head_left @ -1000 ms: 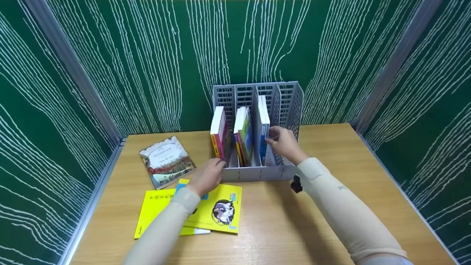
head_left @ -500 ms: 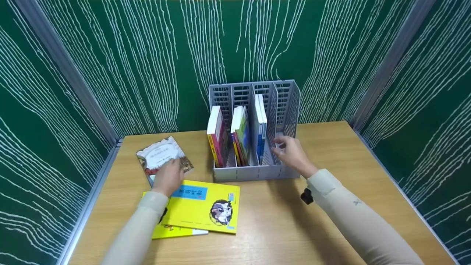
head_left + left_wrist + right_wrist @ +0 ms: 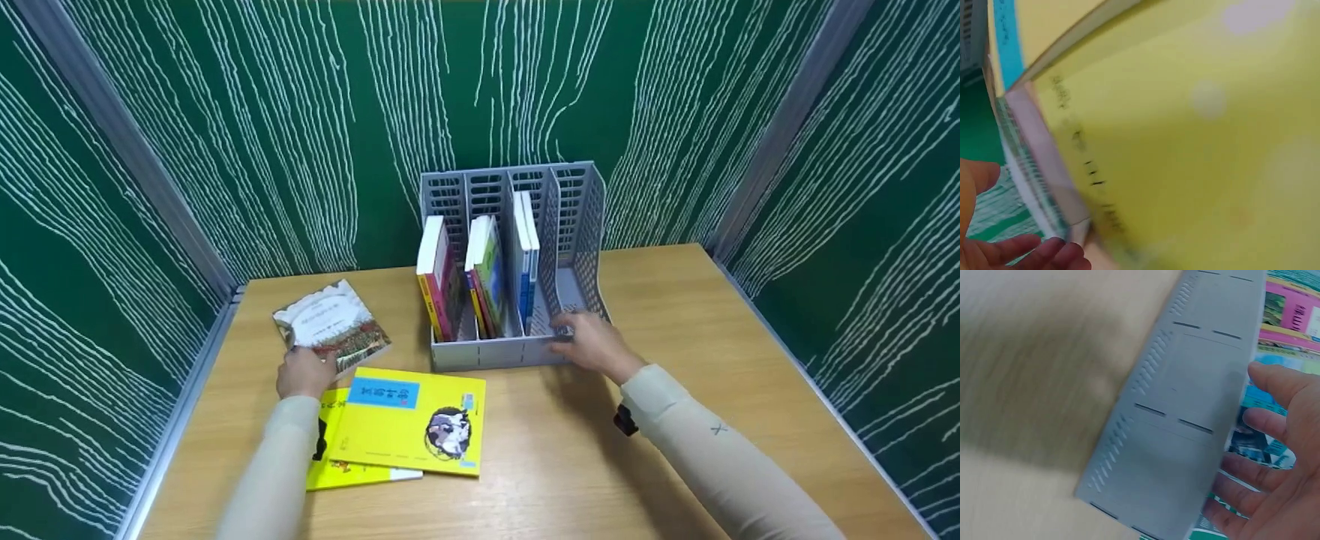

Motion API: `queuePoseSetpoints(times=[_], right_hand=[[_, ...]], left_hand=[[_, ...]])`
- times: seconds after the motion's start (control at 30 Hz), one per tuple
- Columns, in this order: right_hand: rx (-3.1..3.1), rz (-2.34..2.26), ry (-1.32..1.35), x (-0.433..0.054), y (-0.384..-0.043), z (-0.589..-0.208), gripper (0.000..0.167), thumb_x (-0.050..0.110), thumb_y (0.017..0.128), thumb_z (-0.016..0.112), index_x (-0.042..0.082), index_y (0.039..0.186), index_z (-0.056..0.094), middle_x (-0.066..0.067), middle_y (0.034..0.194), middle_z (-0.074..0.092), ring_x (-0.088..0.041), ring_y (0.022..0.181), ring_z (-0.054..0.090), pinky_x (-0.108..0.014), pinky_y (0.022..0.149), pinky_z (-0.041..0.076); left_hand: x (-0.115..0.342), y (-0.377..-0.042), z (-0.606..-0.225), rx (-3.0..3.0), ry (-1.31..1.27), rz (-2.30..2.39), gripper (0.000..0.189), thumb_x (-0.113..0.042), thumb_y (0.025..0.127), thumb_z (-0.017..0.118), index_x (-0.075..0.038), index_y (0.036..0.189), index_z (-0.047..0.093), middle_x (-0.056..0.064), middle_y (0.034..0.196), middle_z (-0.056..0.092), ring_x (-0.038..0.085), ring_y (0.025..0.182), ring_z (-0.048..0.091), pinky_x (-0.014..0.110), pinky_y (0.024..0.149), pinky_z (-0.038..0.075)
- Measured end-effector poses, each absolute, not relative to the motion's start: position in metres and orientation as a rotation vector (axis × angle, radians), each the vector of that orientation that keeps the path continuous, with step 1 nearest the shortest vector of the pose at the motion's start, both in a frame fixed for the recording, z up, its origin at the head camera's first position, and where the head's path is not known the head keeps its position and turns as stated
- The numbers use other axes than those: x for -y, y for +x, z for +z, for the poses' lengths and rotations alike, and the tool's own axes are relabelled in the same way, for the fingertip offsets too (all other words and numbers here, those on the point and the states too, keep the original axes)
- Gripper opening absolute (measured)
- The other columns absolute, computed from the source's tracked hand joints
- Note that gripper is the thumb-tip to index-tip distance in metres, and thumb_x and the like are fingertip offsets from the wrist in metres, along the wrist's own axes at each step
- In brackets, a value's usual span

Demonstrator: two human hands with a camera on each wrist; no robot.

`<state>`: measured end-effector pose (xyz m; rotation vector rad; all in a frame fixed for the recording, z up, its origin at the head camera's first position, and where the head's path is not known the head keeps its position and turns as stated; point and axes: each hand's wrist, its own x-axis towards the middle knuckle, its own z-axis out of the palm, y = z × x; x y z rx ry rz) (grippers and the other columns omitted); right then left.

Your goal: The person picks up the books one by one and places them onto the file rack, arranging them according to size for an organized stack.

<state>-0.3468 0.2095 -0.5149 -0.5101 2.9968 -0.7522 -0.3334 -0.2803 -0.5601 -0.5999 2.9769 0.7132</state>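
In the head view, my left hand (image 3: 306, 373) is at the near left corner of a thin picture book (image 3: 330, 319) with a pale, flowery cover. The left wrist view shows its thumb and fingers (image 3: 1044, 253) spread apart near the book's edge; whether they touch it is unclear. Two yellow books lie beside that hand, the upper one (image 3: 405, 442) overlapping the lower (image 3: 360, 478). My right hand (image 3: 592, 345) is at the front lip of a grey file rack (image 3: 487, 355), fingers loosely bent and holding nothing. Contact with the lip cannot be made out.
Upright books stand in the rack's left (image 3: 441, 281), second (image 3: 484, 277) and third (image 3: 526, 262) compartments. Perforated dividers separate these. Green panels (image 3: 397, 135) with white streaks enclose the wooden table (image 3: 555, 465) at the back and sides.
My left hand has moved left from the rack's front corner to the pale picture book. My right hand has come off the blue-spined books and dropped toward the rack's front lip.
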Motion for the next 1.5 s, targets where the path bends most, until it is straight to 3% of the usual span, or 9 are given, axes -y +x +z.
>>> queuePoseSetpoints(times=[0.2, 0.4, 0.57, 0.67, 0.83, 1.17, 1.27, 1.37, 1.5], right_hand=[[-3.003, -0.647, -0.465, -0.203, -0.348, -0.525, 0.044, 0.024, 0.098, 0.082, -0.001, 0.133, 0.073, -0.024, 0.134, 0.074, -0.044, 0.124, 0.071, -0.06, 0.109, 0.057], [-3.05, -0.47, -0.466, -0.199, -0.351, -0.535, 0.039, 0.029, 0.098, 0.081, -0.003, 0.12, 0.076, -0.022, 0.113, 0.08, -0.04, 0.1, 0.075, -0.065, 0.098, 0.058], [-3.08, -0.364, -0.419, -0.197, -0.354, -0.54, 0.033, 0.032, 0.099, 0.08, 0.0, 0.102, 0.074, -0.017, 0.092, 0.077, -0.034, 0.081, 0.068, -0.067, 0.094, 0.056], [-3.099, -0.35, -0.415, -0.197, -0.353, -0.542, 0.032, 0.032, 0.099, 0.081, 0.001, 0.097, 0.073, -0.015, 0.086, 0.075, -0.033, 0.078, 0.067, -0.064, 0.09, 0.058], [-3.082, -0.368, -0.375, -0.194, -0.354, -0.543, 0.032, 0.033, 0.099, 0.081, 0.003, 0.094, 0.074, -0.011, 0.081, 0.073, -0.029, 0.074, 0.063, -0.062, 0.091, 0.057], [-3.033, -0.449, -0.325, -0.195, -0.355, -0.542, 0.033, 0.035, 0.1, 0.08, 0.004, 0.091, 0.074, -0.005, 0.075, 0.067, -0.021, 0.067, 0.056, -0.043, 0.07, 0.054], [-3.066, -0.417, -0.347, -0.197, -0.355, -0.543, 0.036, 0.037, 0.098, 0.081, 0.005, 0.083, 0.072, -0.004, 0.07, 0.064, -0.021, 0.065, 0.053, -0.045, 0.067, 0.052], [-3.089, -0.392, -0.355, -0.198, -0.355, -0.543, 0.04, 0.038, 0.098, 0.082, 0.007, 0.077, 0.069, -0.002, 0.067, 0.06, -0.021, 0.064, 0.049, -0.045, 0.065, 0.049], [-3.088, -0.398, -0.333, -0.2, -0.355, -0.542, 0.038, 0.037, 0.098, 0.082, 0.006, 0.079, 0.071, -0.002, 0.067, 0.06, -0.02, 0.064, 0.049, -0.043, 0.063, 0.048]], left_hand=[[0.28, -0.333, -0.567, -2.867, -0.797, 0.751, 0.075, -0.05, 0.108, 0.061, 0.019, 0.138, 0.056, 0.039, 0.132, 0.057, 0.054, 0.123, 0.059, 0.062, 0.101, 0.056], [0.272, -0.324, -0.555, -2.807, -0.847, 0.715, 0.079, -0.056, 0.107, 0.059, 0.018, 0.135, 0.061, 0.039, 0.132, 0.058, 0.053, 0.126, 0.058, 0.061, 0.106, 0.054], [0.27, -0.327, -0.55, -2.748, -0.86, 0.811, 0.068, -0.049, 0.107, 0.062, 0.013, 0.135, 0.064, 0.035, 0.135, 0.057, 0.048, 0.125, 0.055, 0.058, 0.106, 0.053], [0.278, -0.339, -0.56, -2.694, -0.895, 0.891, 0.069, -0.045, 0.106, 0.066, 0.014, 0.141, 0.057, 0.035, 0.138, 0.055, 0.049, 0.127, 0.055, 0.06, 0.107, 0.053], [0.29, -0.345, -0.565, -2.631, -0.992, 1.054, 0.081, -0.041, 0.103, 0.072, 0.018, 0.149, 0.041, 0.038, 0.146, 0.049, 0.051, 0.133, 0.052, 0.062, 0.116, 0.049], [0.315, -0.35, -0.543, -2.548, -0.964, 1.331, 0.075, -0.026, 0.102, 0.076, 0.015, 0.155, 0.041, 0.033, 0.156, 0.051, 0.042, 0.135, 0.053, 0.055, 0.126, 0.043], [0.321, -0.354, -0.541, -2.575, -0.93, 1.329, 0.071, -0.024, 0.1, 0.073, 0.017, 0.151, 0.046, 0.034, 0.153, 0.054, 0.043, 0.133, 0.053, 0.053, 0.121, 0.049], [0.321, -0.356, -0.537, -2.503, -0.952, 1.435, 0.064, -0.019, 0.098, 0.069, 0.015, 0.148, 0.048, 0.028, 0.143, 0.058, 0.035, 0.109, 0.06, 0.043, 0.097, 0.058], [0.313, -0.356, -0.529, -2.318, -1.023, 1.657, 0.058, -0.015, 0.101, 0.064, 0.009, 0.15, 0.045, 0.016, 0.131, 0.053, 0.023, 0.089, 0.051, 0.031, 0.069, 0.047]])
